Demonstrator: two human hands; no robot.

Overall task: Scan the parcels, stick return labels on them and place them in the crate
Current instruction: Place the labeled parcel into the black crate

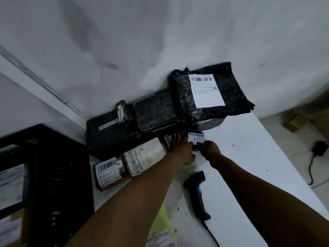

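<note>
A small white label (196, 139) sits between the two hands, with a barcode strip along its top and a handwritten mark like a "B" below. The right hand (210, 148) pinches its lower right edge with curled fingers. The left hand (181, 148) lies with fingers (176, 138) straight and spread, just left of the label, pressing on the dark edge of a parcel; what lies under the label itself is too dark to tell.

Beyond the fingers, black parcels (154, 111) are stacked against the wall (124, 41); the top right one (213, 93) bears a white shipping label with barcodes, text unreadable. Left of the left fingers lie two paler parcels (128, 163) with barcode labels.

Nearer than the hands, a black scanner (197, 189) lies on the white worktop (249, 157). At the bottom edge, a yellow sheet (165, 236) carries stickers reading "RETURN".

Far left stands a black crate (53, 175). The wall is grey and smudged; right of the worktop, a dark adapter (320, 148) with a cable lies on the floor.
</note>
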